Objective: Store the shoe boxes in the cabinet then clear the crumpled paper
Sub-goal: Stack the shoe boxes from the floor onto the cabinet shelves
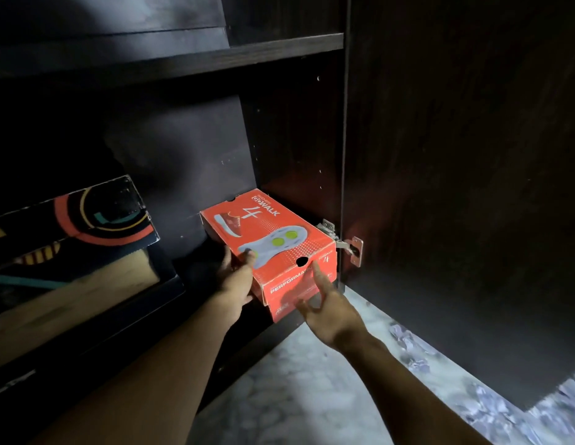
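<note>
The dark wooden cabinet (296, 139) fills most of the frame. Its open door (456, 155) stands along the right side, its lower edge just above the pale marbled floor (296, 380) at the bottom centre. A shelf (170, 64) crosses the upper left, leaving tall open room beneath it down to the lowest compartment.

At the left of the frame a black box (71, 220) with orange, yellow and teal arcs lies tilted. A dark open gap separates it from the orange shoe box (279, 232).

That shoe box sits in the lowest compartment, just right of the frame's centre. Its far end points toward the back panel and its near end juts out past the cabinet's front edge. Only a narrow strip separates its right side from the cabinet's side wall, where a metal hinge (344, 244) sits just beside the box's near right corner.

The lid is on. It shows white "GOWALK 4" lettering, a red shoe, a pale grey sole with yellow-green dots, and a round black hole at its near edge. The near end reads "PERFORMA", the rest covered.

The left grip (236, 281), a bare hand, curls round the box's left side with the thumb on the lid. The right grip (331, 306) is spread, straight fingers touching the near end.
</note>
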### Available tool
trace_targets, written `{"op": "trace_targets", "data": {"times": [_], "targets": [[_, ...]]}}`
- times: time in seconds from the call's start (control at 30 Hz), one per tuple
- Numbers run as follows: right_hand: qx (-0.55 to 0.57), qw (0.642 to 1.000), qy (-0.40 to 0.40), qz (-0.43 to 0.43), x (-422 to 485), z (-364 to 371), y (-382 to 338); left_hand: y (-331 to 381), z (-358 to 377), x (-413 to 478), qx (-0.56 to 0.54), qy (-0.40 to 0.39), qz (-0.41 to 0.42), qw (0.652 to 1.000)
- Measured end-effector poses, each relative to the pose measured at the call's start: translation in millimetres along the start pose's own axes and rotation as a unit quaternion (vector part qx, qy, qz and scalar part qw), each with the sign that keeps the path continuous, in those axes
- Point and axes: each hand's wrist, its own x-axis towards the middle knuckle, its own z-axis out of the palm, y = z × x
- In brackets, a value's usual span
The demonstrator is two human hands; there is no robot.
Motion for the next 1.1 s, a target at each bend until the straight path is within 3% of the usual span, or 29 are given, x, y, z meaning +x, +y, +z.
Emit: {"op": "trace_targets", "data": {"times": [0.13,0.27,0.4,0.53,0.7,0.83,1.03,1.1], "targets": [[-0.145,0.988,0.060,-0.011,-43,-26,0,4,0,-28,0.146,0.071,0.061,0.985],[-0.162,0.980,0.111,-0.007,-94,-48,4,-5,-5,-67,0.285,0.022,0.150,0.947],[-0.161,0.973,0.165,0.024,-159,-74,23,-8,12,-124,0.347,-0.007,0.197,0.917],[-0.114,0.962,0.237,0.078,-240,-87,43,-15,49,-195,0.414,-0.097,0.244,0.872],[-0.139,0.939,0.276,0.153,-341,-105,70,-29,107,-302,0.411,-0.255,0.289,0.826],[-0.158,0.913,0.306,0.218,-431,-128,92,-43,144,-389,0.399,-0.385,0.323,0.767],[-0.127,0.844,0.428,0.296,-553,-159,121,-53,198,-512,0.369,-0.525,0.331,0.691],[-0.113,0.812,0.477,0.316,-585,-167,128,-60,215,-551,0.361,-0.574,0.341,0.651]]}}
